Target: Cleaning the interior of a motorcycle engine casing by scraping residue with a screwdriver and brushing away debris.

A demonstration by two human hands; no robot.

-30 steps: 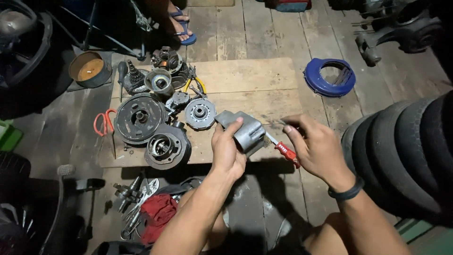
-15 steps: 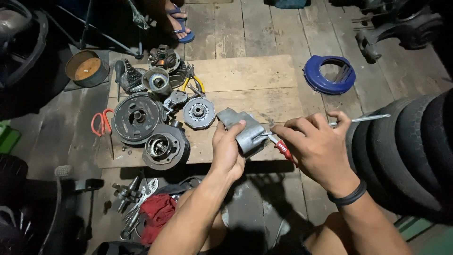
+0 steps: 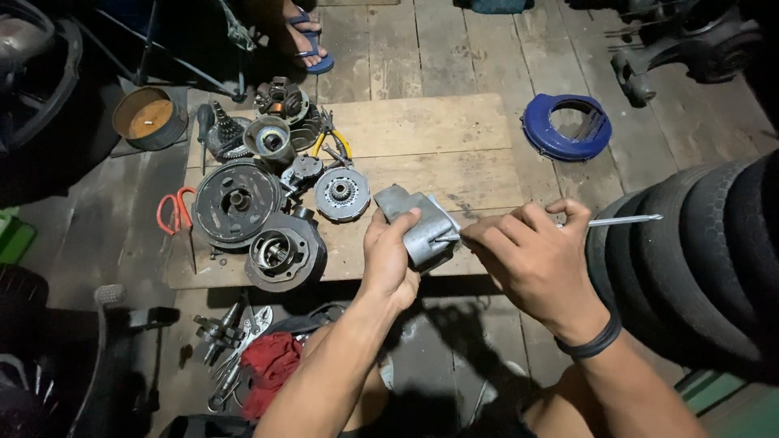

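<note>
My left hand (image 3: 391,258) grips a grey metal engine part (image 3: 419,222) above the near edge of a wooden board (image 3: 438,134). My right hand (image 3: 531,259) is closed around a screwdriver (image 3: 623,220) whose metal shaft points right, past my fingers, toward the tyres. The handle end is hidden in my palm, close against the grey part. A black band sits on my right wrist.
On the board's left lie a round clutch drum (image 3: 235,203), a cylinder (image 3: 282,253), a small geared disc (image 3: 342,193), yellow-handled pliers (image 3: 334,142) and red scissors (image 3: 172,211). A blue ring cover (image 3: 565,127) lies right. Stacked tyres (image 3: 706,268) stand far right. A sandalled foot (image 3: 306,40) is beyond the board.
My right hand has turned the screwdriver around: its red handle, visible earlier near the grey part, is now hidden, and the shaft sticks out to the right. The left hand barely moved.
</note>
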